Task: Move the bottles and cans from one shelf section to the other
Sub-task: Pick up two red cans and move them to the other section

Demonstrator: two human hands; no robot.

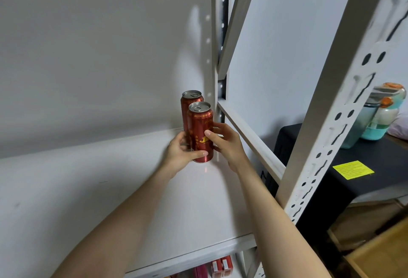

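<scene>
at the back right corner of the white shelf board (106, 191), close to the rear upright (217, 57), two red beer cans stand one behind the other. both hands are on the front can (199, 127). the left hand (180, 153) grips it low, with the thumb laid across the base and the fingers curled out of sight behind. the right hand (227, 143) wraps the right side higher up, its thumb pressed on the printed face. the rear can (187, 103) is just behind, touching or nearly so, and no finger clearly holds it.

to my eye the two-handed hold is there to steady a tall, narrow can in a tight spot between its neighbour and the post. i can't tell whether its base sits on the board or hangs just above; a faint red glint shows on the shelf beneath.

the cans are smooth, glossy metal cylinders with silver tops and unopened pull tabs, slippery and easy to dent. the shelf is matte painted board. the near upright (331, 123) is pale steel punched with keyhole slots. red packs (221, 265) show on the level below. off to the right, a black cloth-covered table (344, 189) carries a yellow label (353, 169) and a teal plastic container (384, 121).
</scene>
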